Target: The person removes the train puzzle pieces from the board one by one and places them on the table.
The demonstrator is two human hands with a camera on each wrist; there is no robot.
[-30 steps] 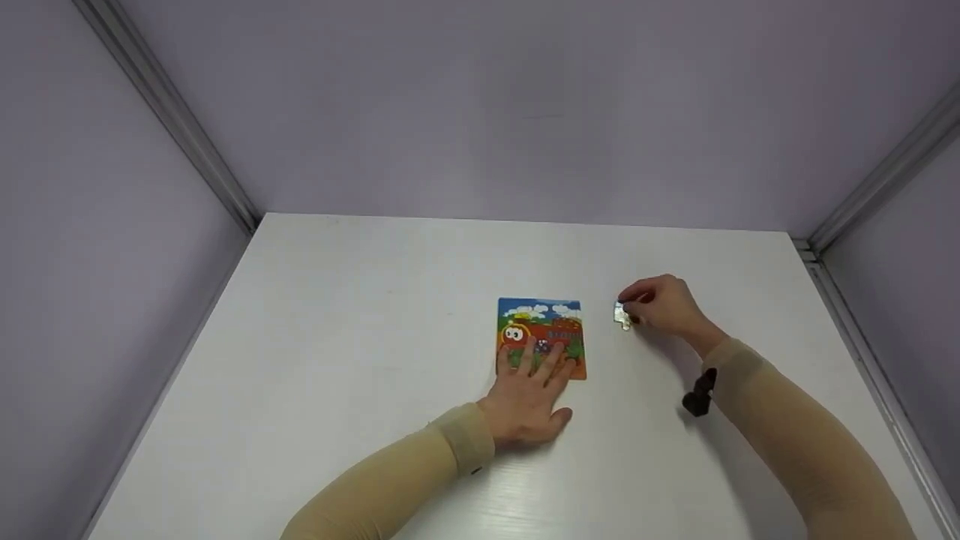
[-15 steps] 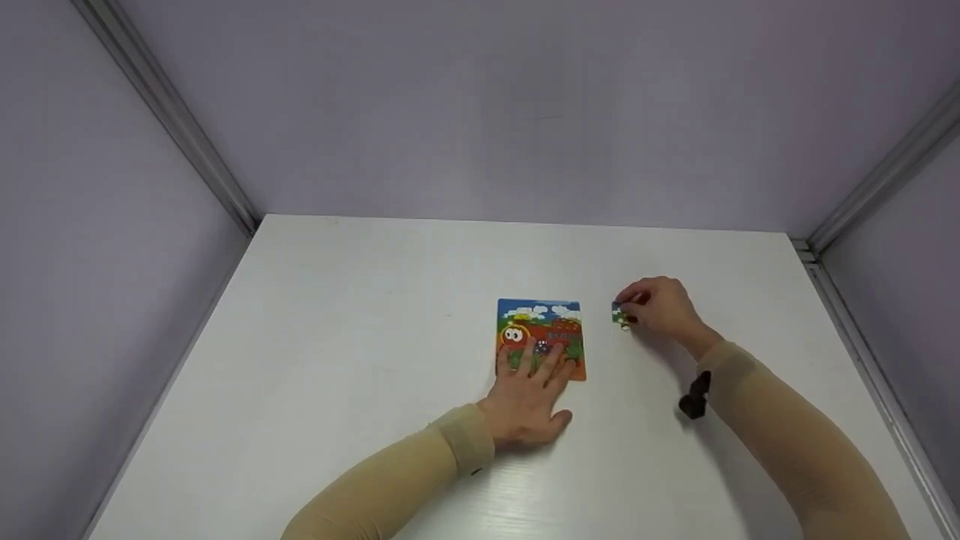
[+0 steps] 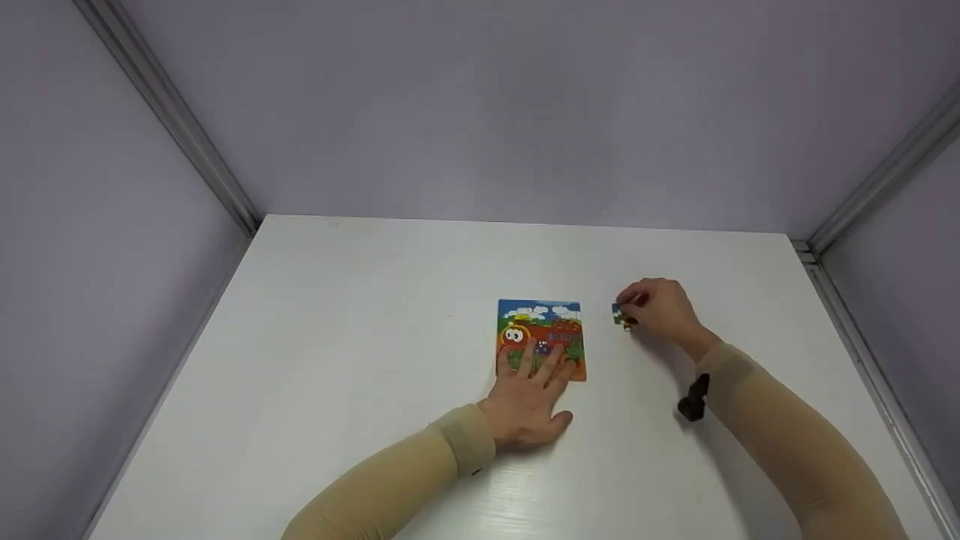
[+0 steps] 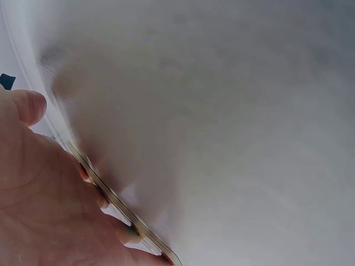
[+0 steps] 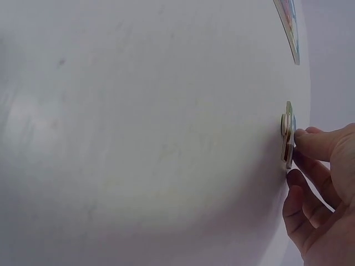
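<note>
A colourful train jigsaw board [image 3: 540,330] lies flat on the white table [image 3: 360,352]. My left hand [image 3: 534,386] rests flat on its near part, fingers straight; the left wrist view shows that hand [image 4: 39,210] against the board's edge [image 4: 111,194]. To the right of the board my right hand [image 3: 651,306] pinches a small puzzle piece [image 3: 621,315], picture side up, low at the table. In the right wrist view the fingertips [image 5: 308,138] hold the piece [image 5: 288,134] by its edge, with the board [image 5: 289,27] beyond it.
Lilac walls with grey metal corner rails [image 3: 172,120] close in the table on three sides. A black wrist camera [image 3: 694,397] sits under my right forearm. Bare white tabletop lies to the left and at the back.
The piece in my right hand has turned from its pale back side to its picture side and come down closer to the table. My left hand has stayed on the board.
</note>
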